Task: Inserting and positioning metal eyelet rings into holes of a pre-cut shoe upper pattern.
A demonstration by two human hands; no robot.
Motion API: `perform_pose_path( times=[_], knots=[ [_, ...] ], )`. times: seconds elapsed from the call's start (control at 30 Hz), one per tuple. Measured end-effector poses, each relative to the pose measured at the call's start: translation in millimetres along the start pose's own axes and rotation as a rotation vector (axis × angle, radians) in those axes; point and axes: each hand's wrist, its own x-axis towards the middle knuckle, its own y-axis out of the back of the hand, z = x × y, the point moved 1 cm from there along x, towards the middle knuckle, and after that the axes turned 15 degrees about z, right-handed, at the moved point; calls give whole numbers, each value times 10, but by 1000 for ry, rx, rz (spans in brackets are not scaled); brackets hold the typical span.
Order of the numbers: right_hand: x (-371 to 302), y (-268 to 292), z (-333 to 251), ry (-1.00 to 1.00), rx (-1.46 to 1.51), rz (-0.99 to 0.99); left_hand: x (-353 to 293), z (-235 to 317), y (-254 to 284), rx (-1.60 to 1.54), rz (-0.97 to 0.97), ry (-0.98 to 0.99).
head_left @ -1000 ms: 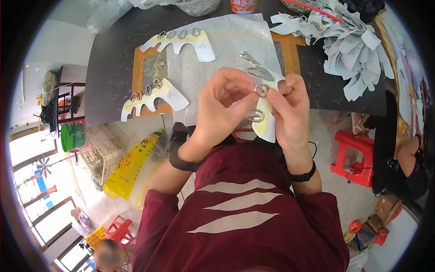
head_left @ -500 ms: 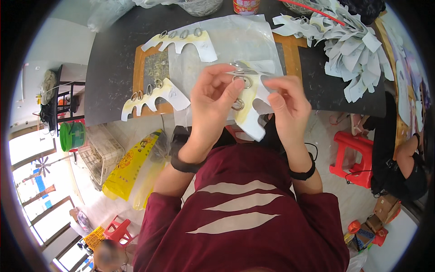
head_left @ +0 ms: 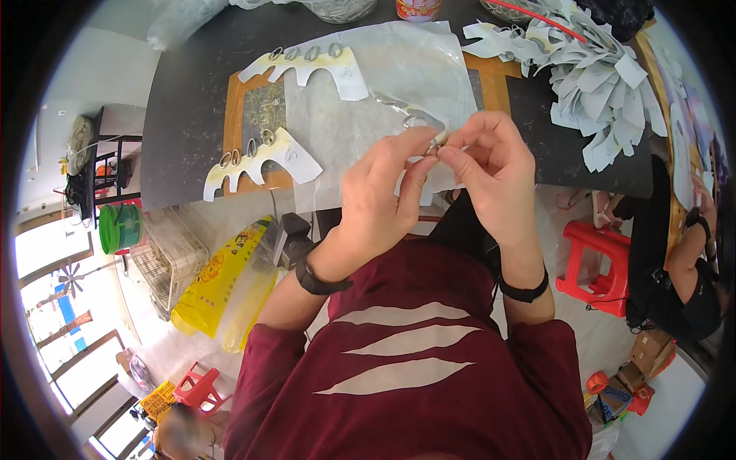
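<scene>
My left hand [head_left: 383, 184] and my right hand [head_left: 494, 172] meet over the near part of the plastic sheet, their thumbs and fingers pinched together. Between the fingertips is a white scalloped card [head_left: 440, 138] with metal rings, now turned nearly edge-on and mostly hidden. An oval metal ring [head_left: 415, 120] shows just beyond the fingertips. To the left lie two similar cards: a far one [head_left: 351, 77] and a near one [head_left: 299, 161], each with several oval metal rings along its yellowish edge.
A translucent plastic sheet [head_left: 360, 126] covers part of the black table [head_left: 184, 130]. Many white cut pieces [head_left: 598, 100] are heaped at the far right, beside a red rod [head_left: 544, 21]. A red-labelled tub [head_left: 418, 9] stands at the back. A red stool [head_left: 594, 264] stands on the floor, near another person.
The card has been turned from face-up to nearly edge-on. My right hand has moved in, and its fingertips now meet those of my left hand.
</scene>
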Motion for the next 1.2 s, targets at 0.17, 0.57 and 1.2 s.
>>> perform_pose_path(
  times=[0.17,0.57,1.2],
  knots=[
    [-64,-65,57,137,31,33,8,46,-14,-266,61,378],
    [-145,-226,290,600,-75,235,-5,51,-75,-585,149,938],
    [-179,-134,113,624,-590,202,4,-50,-24,-514,-47,1010]
  ],
)
